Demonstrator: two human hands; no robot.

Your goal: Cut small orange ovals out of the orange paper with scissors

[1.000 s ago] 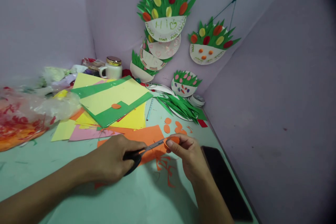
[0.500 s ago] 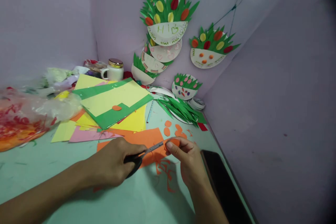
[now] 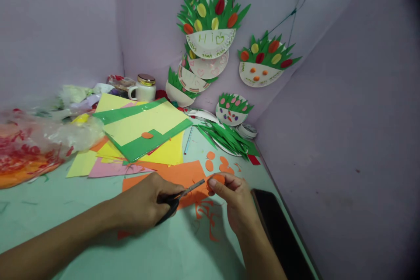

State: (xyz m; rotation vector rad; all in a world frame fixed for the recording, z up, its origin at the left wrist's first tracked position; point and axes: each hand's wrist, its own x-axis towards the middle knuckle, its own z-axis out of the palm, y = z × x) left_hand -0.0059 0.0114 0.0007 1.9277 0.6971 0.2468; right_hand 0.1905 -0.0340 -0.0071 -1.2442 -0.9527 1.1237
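My left hand (image 3: pixel 144 203) is closed around the black handles of a pair of scissors (image 3: pixel 193 186), whose blades point right. Their tips sit just beside a small rounded piece of orange paper (image 3: pixel 219 179), pinched between the thumb and fingers of my right hand (image 3: pixel 238 199). Part of that piece is hidden by the thumb. Beneath the scissors lies a larger orange sheet (image 3: pixel 188 169). Several cut orange paper ovals (image 3: pixel 209 165) rest beyond my right hand, and thin curled orange scraps (image 3: pixel 211 223) are scattered below the blades.
Coloured sheets (image 3: pixel 154 118) are stacked at left behind my hands, beside a plastic bag (image 3: pixel 42 144) and a white mug (image 3: pixel 146 89). Green paper strips (image 3: pixel 226 138) lie farther back. A dark phone-like slab (image 3: pixel 282 232) is at right. Paper-plate crafts (image 3: pixel 210 43) hang on the wall.
The orange piece has turned slightly in my right fingers and shows a rounder edge. The scissors have tilted a little, their tips now just apart from it. The view has shifted slightly.
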